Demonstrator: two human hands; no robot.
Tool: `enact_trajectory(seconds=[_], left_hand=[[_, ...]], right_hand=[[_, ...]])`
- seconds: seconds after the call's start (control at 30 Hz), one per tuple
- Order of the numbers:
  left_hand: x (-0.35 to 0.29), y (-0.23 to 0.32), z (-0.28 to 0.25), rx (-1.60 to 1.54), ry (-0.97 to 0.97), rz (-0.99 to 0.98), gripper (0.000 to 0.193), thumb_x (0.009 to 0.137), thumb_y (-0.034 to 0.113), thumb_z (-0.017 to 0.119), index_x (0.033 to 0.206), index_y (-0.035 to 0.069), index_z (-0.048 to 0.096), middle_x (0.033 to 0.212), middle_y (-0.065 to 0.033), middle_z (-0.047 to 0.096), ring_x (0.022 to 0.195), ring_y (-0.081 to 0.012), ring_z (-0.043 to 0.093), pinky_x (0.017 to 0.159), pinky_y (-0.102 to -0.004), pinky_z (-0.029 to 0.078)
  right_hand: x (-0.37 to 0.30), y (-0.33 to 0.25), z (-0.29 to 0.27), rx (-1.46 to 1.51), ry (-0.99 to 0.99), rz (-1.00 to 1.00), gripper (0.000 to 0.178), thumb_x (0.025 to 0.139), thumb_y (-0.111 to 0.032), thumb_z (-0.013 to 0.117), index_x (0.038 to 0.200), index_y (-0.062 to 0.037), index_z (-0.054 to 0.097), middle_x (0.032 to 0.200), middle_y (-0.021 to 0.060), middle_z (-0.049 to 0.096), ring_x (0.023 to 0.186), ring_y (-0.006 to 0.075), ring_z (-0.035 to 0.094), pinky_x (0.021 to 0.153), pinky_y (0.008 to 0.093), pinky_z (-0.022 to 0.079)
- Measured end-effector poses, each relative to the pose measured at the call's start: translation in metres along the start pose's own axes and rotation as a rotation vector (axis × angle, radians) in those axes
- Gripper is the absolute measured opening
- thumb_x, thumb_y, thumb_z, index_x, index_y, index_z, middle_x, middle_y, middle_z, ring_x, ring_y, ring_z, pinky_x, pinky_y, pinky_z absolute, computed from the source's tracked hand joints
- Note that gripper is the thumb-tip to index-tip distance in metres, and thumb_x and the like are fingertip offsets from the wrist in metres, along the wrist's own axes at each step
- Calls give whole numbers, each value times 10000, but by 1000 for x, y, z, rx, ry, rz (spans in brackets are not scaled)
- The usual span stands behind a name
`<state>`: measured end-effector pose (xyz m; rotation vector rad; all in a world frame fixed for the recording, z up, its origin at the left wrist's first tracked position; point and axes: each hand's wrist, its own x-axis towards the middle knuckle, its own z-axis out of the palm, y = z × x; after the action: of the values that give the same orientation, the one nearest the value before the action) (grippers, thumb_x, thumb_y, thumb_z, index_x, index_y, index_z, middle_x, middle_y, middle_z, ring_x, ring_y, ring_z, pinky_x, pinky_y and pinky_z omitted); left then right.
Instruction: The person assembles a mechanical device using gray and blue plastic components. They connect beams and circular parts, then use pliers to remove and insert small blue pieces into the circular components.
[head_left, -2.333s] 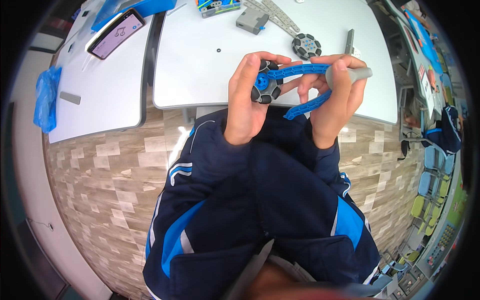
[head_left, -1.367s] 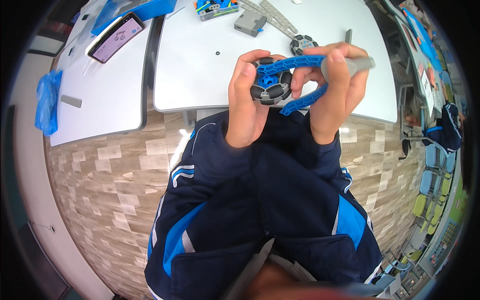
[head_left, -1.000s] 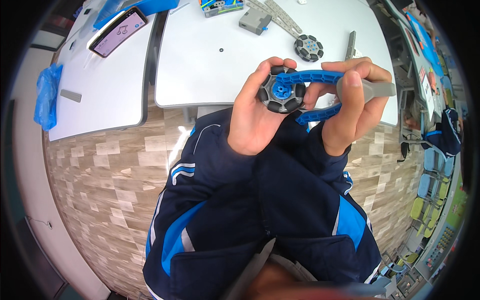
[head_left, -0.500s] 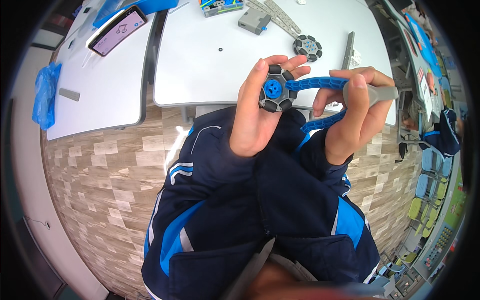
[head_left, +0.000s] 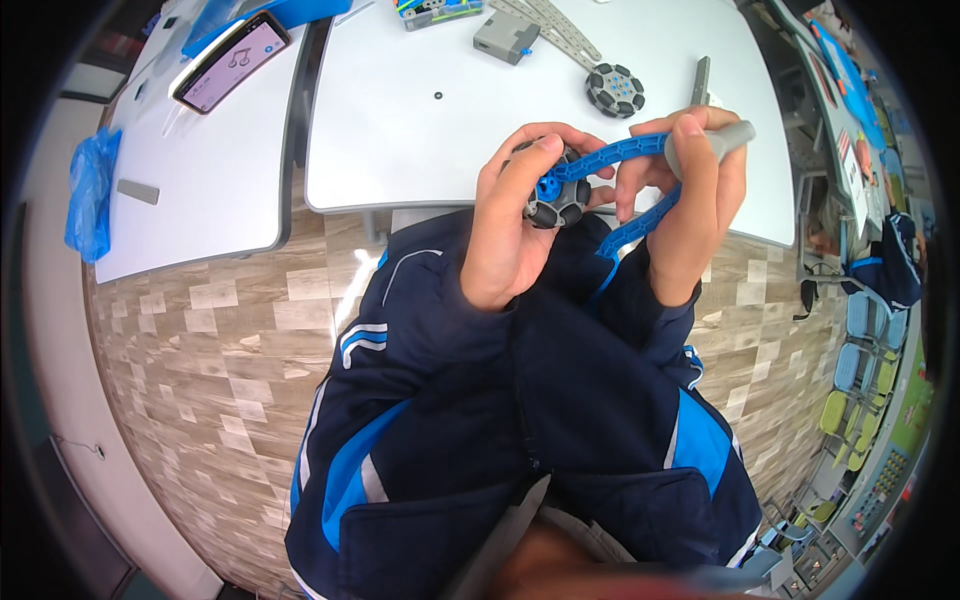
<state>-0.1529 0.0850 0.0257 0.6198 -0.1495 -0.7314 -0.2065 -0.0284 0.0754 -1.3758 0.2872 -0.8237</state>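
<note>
My left hand (head_left: pixel 512 215) is closed around a black and grey omni wheel (head_left: pixel 562 205) with a blue hub, the thumb lying over its top. In my right hand (head_left: pixel 695 190) is a grey hub piece (head_left: pixel 712 150) with two curved blue arms, gripped between thumb and fingers. The upper blue curved arm (head_left: pixel 622 150) reaches across to the wheel's hub; whether it is fixed there I cannot tell. The lower blue curved arm (head_left: pixel 640 222) points down and left, its end free of the wheel. A second omni wheel (head_left: pixel 615 91) lies on the white table beyond my hands.
Past the hands on the white table (head_left: pixel 400 150) are a grey block (head_left: pixel 506 38), long perforated beams (head_left: pixel 560 35), a small black ring (head_left: pixel 438 96), a parts box (head_left: pixel 438 12) and a grey bar (head_left: pixel 701 80). On the left table stands a phone (head_left: pixel 232 62) near a blue bag (head_left: pixel 92 195).
My right hand has moved left and slightly up, tilting the grey piece and its blue arms. My left thumb and fingers have closed over the wheel, which has turned somewhat.
</note>
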Motion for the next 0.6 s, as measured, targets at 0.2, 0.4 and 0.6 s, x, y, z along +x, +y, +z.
enact_trajectory(seconds=[0.2,0.4,0.6], left_hand=[[3,-4,-4,14,-40,9,273,944,112,490,1144,-64,552,1073,-207,625,848,-212,607,701,-358,520],[5,-6,-4,91,-77,26,343,889,110,455,1166,-72,546,1156,-253,602,874,-223,593,708,-365,512],[8,-5,-7,110,-89,30,366,863,102,456,1175,-68,542,1225,-281,589,867,-220,597,719,-359,521]], right_hand=[[6,13,-12,15,13,114,246,994,-217,505,988,27,475,840,181,610,444,179,534,337,270,417],[7,23,-26,80,29,157,211,995,-190,492,1018,10,428,855,203,632,432,209,543,347,306,439],[8,33,-34,139,9,219,234,997,-211,479,1028,13,421,877,214,630,436,214,543,358,313,450]])
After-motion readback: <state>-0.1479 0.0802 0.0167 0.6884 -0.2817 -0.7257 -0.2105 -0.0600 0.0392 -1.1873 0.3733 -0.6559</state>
